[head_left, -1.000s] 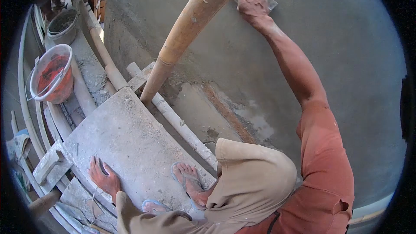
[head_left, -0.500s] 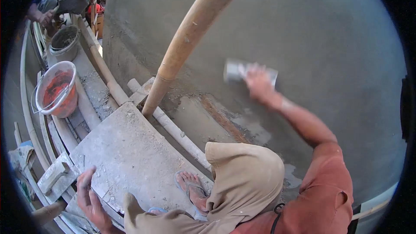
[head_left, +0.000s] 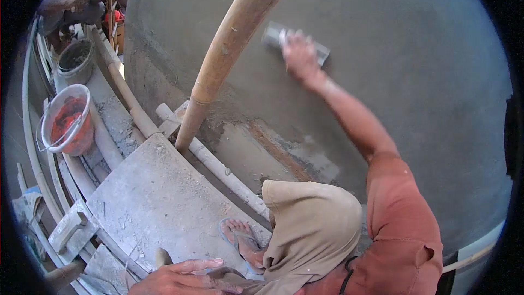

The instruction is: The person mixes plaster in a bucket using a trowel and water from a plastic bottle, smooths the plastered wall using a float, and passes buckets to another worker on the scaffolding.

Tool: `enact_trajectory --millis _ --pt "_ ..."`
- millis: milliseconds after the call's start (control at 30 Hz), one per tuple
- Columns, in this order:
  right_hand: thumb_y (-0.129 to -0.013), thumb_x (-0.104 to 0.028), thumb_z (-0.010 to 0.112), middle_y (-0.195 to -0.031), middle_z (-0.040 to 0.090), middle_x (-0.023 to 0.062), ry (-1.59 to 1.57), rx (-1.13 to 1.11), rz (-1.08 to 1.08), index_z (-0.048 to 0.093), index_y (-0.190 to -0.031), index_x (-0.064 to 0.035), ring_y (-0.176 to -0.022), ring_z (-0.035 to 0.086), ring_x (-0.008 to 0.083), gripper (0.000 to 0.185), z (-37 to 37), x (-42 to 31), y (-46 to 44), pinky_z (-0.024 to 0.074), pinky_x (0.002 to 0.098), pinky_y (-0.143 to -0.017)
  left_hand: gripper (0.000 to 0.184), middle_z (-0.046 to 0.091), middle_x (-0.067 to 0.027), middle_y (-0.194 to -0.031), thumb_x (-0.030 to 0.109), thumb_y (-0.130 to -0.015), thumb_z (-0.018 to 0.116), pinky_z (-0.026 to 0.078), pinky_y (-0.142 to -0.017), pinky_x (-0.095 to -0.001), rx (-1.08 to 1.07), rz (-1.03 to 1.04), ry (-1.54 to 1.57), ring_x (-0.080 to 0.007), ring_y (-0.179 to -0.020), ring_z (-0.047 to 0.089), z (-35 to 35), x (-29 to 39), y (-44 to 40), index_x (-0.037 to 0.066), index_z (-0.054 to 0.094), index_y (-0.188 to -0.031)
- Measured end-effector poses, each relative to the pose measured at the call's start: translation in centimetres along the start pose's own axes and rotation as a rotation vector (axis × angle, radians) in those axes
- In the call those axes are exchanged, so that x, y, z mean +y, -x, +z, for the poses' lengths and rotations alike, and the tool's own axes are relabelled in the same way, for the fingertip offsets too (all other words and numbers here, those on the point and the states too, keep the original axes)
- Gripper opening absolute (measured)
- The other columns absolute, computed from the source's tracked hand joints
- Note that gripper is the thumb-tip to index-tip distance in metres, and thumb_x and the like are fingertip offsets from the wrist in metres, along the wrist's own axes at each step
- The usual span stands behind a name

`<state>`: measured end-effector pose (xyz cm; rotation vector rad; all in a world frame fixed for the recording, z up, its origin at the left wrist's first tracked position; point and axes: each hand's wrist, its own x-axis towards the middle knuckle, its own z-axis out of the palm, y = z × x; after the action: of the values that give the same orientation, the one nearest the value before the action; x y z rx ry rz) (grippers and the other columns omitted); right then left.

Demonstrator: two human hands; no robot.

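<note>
My right hand (head_left: pixel 301 57) is wrapped round a flat rectangular float (head_left: pixel 274 35), which lies against the grey plastered wall (head_left: pixel 415 76) at upper centre, right of a bamboo pole (head_left: pixel 218 60). At the bottom, my left hand (head_left: pixel 183 279) holds nothing; its fingers are apart and point right, near my knee. Beneath it and beyond is a dusty board (head_left: pixel 158 186), on which my sandalled foot (head_left: pixel 240 235) rests.
A bucket with reddish insides (head_left: pixel 68 120) and a dark bucket (head_left: pixel 75 60) stand at the left. Another float (head_left: pixel 71 232) lies at lower left. A co-worker's arm (head_left: pixel 65 4) with a tool shows at top left. Bamboo poles (head_left: pixel 125 87) run alongside.
My right hand came down the wall with the float, then moved up and left. My left hand left the board and moved right towards my knee. The co-worker's arm has shifted.
</note>
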<state>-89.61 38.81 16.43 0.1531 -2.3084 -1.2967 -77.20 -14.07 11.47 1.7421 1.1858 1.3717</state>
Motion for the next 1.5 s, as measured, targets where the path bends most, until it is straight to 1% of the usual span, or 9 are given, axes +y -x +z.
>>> enact_trajectory --millis 233,400,600,833,1033,1133,1267,1433,1500 --pt "-0.084 -0.013 0.056 -0.119 0.058 0.0165 -0.333 -0.316 -0.343 0.053 -0.130 0.0027 -0.119 0.053 0.0319 0.049 0.6 -6.4 11.4 0.0458 0.0512 -0.096 0.041 0.071 -0.0066 -0.107 0.045 -0.089 0.055 0.036 -0.099 -0.0531 0.236 -0.136 -0.084 -0.0234 -0.108 0.063 1.0 -0.7 4.4 0.009 0.073 -0.094" --pt "-0.081 -0.003 0.055 -0.118 0.056 0.0178 -0.011 0.177 0.056 0.049 -0.135 -0.0002 -0.106 0.055 0.0342 0.055 -2.1 1.8 -4.3 0.0451 0.0500 -0.088 0.034 0.068 -0.0122 -0.098 0.030 -0.096 0.054 0.043 -0.101 -0.0427 1.255 -0.735 -0.274 -0.0240 -0.100 0.065 4.1 -6.1 8.9 0.000 0.070 -0.096" --pt "-0.083 -0.007 0.053 -0.113 0.055 0.0160 0.028 -0.040 0.232 0.062 -0.110 -0.0003 -0.109 0.053 0.0314 0.028 -1.7 1.7 -12.0 0.0456 0.0484 -0.088 0.033 0.063 -0.0073 -0.111 0.028 -0.101 0.050 0.051 -0.089 -0.0303 2.238 -0.588 0.416 -0.0162 -0.100 0.061 10.9 -18.1 20.1 0.004 0.059 -0.121" --pt "-0.082 -0.013 0.055 -0.112 0.057 0.0120 -0.243 -0.002 -0.139 0.057 -0.123 0.0030 -0.112 0.053 0.0261 0.044 5.5 -10.3 2.0 0.0461 0.0451 -0.092 0.030 0.063 -0.0065 -0.109 0.025 -0.101 0.051 0.055 -0.082 -0.0310 2.412 -0.572 0.566 -0.0173 -0.095 0.063 14.0 -19.0 20.1 0.004 0.059 -0.120" --pt "-0.081 -0.011 0.058 -0.111 0.057 0.0125 -0.326 -0.239 -0.333 0.058 -0.124 0.0025 -0.110 0.054 0.0276 0.045 1.3 -8.2 7.9 0.0470 0.0447 -0.088 0.032 0.064 -0.0067 -0.108 0.027 -0.101 0.050 0.055 -0.073 -0.0256 2.414 -0.556 0.537 -0.0159 -0.093 0.063 13.9 -18.0 20.7 0.004 0.057 -0.122" --pt "-0.081 -0.001 0.053 -0.120 0.056 0.0244 -0.096 -0.048 -0.064 0.044 -0.138 0.0016 -0.109 0.056 0.0391 0.058 -2.6 -0.8 0.6 0.0451 0.0561 -0.090 0.034 0.063 -0.0057 -0.107 0.031 -0.101 0.050 0.051 -0.063 -0.0227 2.405 -0.645 0.517 -0.0141 -0.085 0.061 14.2 -19.6 21.4 0.006 0.057 -0.124" --pt "-0.082 -0.003 0.054 -0.114 0.057 0.0164 0.020 0.104 0.235 0.050 -0.134 -0.0020 -0.107 0.055 0.0332 0.052 -7.5 7.3 -7.2 0.0457 0.0497 -0.090 0.033 0.060 -0.0013 -0.091 0.031 -0.100 0.049 0.037 -0.041 -0.0221 2.368 -0.680 0.521 -0.0074 -0.056 0.050 13.0 -19.3 18.5 0.006 0.058 -0.120" --pt "-0.081 -0.007 0.055 -0.112 0.057 0.0158 0.049 0.001 0.155 0.053 -0.131 -0.0007 -0.106 0.054 0.0324 0.050 -0.8 3.1 -5.5 0.0457 0.0494 -0.088 0.030 0.052 0.0025 -0.073 0.031 -0.100 0.047 0.028 -0.034 -0.0223 2.470 -0.630 0.658 -0.0053 -0.041 0.037 12.6 -20.8 16.3 0.008 0.060 -0.113" --pt "-0.081 -0.009 0.055 -0.118 0.056 0.0186 -0.052 0.010 0.045 0.053 -0.129 0.0029 -0.111 0.054 0.0341 0.050 1.6 -2.8 -0.5 0.0435 0.0523 -0.094 0.036 0.053 0.0024 -0.085 0.037 -0.099 0.050 0.032 -0.043 -0.0239 2.218 -0.568 0.602 -0.0087 -0.054 0.042 14.4 -23.4 19.4 0.009 0.058 -0.120"
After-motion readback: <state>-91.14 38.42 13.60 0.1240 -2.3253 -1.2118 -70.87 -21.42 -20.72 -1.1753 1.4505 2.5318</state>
